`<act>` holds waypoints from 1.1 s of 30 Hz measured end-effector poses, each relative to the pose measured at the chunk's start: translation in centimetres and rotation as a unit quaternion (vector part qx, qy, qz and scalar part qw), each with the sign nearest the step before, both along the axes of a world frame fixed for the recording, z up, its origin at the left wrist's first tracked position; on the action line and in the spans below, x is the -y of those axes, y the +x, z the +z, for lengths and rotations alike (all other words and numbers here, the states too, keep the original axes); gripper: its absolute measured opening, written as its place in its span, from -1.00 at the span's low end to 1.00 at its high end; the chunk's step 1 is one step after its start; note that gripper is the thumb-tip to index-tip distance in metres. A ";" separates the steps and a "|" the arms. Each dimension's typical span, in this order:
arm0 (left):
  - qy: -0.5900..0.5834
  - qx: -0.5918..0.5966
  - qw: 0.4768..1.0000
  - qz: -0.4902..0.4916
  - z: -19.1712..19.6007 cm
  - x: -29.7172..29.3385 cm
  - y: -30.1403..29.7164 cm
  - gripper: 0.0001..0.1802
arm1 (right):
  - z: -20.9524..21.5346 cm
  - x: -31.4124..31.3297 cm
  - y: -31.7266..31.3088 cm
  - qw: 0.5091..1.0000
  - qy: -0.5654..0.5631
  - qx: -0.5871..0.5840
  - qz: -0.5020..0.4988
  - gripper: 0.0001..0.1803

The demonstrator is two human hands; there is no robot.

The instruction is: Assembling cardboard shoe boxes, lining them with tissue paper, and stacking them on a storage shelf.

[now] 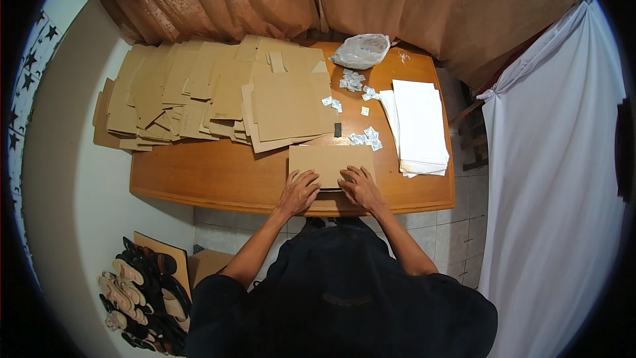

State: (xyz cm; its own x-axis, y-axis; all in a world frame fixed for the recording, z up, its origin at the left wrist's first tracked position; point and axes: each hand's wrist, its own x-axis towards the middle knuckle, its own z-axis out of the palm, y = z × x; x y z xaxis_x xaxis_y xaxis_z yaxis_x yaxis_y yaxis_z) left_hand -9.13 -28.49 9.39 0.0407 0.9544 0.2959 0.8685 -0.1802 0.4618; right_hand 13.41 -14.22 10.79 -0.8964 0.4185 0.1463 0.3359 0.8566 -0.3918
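A brown cardboard piece [331,162] lies at the table's front edge, directly before me. It looks folded, with a dark gap under its near edge. My left hand [299,192] grips its near left corner, fingers bent over the top. At the near right part, my right hand [360,187] holds it the same way, fingers curled on the surface. Both thumbs point inward along the near edge; what they touch underneath is hidden. Just beyond the piece are small whitish packets [368,138] and a small black block [338,130].
Stacked flat cardboard [291,106] covers the table's far left. White sheets [424,126] are piled at the right. More small packets [352,80] lie near a clear plastic bag [363,51] at the back. A shoe rack [149,292] stands lower left; a white curtain [550,159] hangs right.
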 end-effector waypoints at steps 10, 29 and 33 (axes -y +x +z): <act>0.065 0.033 0.986 0.150 2.5 1.2 3.8 -0.72 | 1.8 -6.0 1.2 0.972 -0.151 -0.150 -0.099 -0.59; -0.001 0.494 0.737 0.462 -7.5 -5.4 25.6 0.39 | -4.3 -15.5 2.3 0.867 -0.496 -0.039 0.000 -0.48; 0.051 0.394 0.760 0.514 -6.9 -6.8 25.5 0.45 | -7.1 -15.9 3.6 0.831 -0.553 -0.043 0.027 -0.43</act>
